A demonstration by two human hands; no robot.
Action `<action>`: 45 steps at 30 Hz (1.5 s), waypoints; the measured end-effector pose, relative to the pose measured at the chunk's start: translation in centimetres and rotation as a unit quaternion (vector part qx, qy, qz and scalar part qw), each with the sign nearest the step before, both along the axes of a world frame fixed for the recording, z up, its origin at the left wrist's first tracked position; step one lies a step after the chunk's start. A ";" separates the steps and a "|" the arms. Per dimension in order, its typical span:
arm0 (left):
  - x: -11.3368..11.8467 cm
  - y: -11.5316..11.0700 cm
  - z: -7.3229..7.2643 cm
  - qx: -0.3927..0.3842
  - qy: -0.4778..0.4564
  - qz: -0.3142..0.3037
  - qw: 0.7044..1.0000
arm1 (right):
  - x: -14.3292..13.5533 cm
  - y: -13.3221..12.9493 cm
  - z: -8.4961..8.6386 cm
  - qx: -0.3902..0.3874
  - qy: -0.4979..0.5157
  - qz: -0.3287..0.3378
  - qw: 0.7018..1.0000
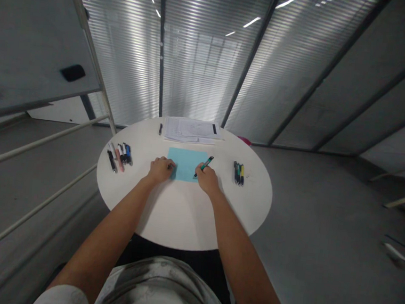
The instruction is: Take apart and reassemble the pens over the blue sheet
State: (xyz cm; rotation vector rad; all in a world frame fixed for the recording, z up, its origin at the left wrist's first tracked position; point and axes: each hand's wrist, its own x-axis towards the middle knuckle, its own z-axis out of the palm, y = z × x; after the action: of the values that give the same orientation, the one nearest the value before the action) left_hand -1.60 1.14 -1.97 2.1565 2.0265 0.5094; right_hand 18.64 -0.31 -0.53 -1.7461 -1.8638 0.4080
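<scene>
No lettering is legible. The right hand [207, 177] grips a green pen [207, 162] over the blue paper [186, 165], which lies between both hands; the left hand [161, 169] rests at its left edge, fingers curled.

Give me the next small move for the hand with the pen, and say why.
Probably set the tip of the green pen to the blue sheet for a short stroke: the right hand grips it tip-down over the sheet's right side, and the left hand at the left edge could steady it.
</scene>
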 end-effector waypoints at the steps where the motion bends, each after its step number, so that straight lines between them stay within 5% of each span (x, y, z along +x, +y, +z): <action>1: 0.0 0.0 0.0 -0.001 0.001 0.001 1.000 | 0.0 0.0 0.0 0.001 0.004 0.003 1.000; 8: -0.1 0.1 -0.1 0.003 0.008 -0.005 1.000 | 0.2 0.3 0.0 0.048 0.178 0.029 0.982; 12: -0.1 0.1 -0.1 0.005 0.008 -0.010 1.000 | 0.1 0.6 -0.1 0.043 0.342 0.048 0.938; 20: -0.1 -0.1 0.1 0.003 0.009 -0.011 1.000 | 0.0 0.7 0.3 -0.094 0.553 0.081 0.824; 25: -0.1 -0.1 0.0 0.002 0.005 -0.006 1.000 | -0.3 1.1 0.3 -0.093 0.616 0.036 0.781; 34: -0.1 -0.1 0.1 -0.001 0.017 -0.004 1.000 | 0.9 0.0 1.5 -0.189 0.670 0.180 0.695; 37: 0.0 -0.3 0.1 0.000 0.017 -0.006 1.000 | 1.1 0.0 1.5 -0.210 0.673 0.185 0.684; 45: 0.1 -0.3 0.2 -0.004 0.013 0.002 1.000 | 0.7 -0.3 1.9 -0.203 0.657 0.150 0.710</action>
State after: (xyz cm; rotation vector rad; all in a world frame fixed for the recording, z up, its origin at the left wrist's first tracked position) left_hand -1.54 0.81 -1.75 2.1645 2.0436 0.4755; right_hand 19.38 -0.63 1.33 -0.7580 -0.9190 1.7346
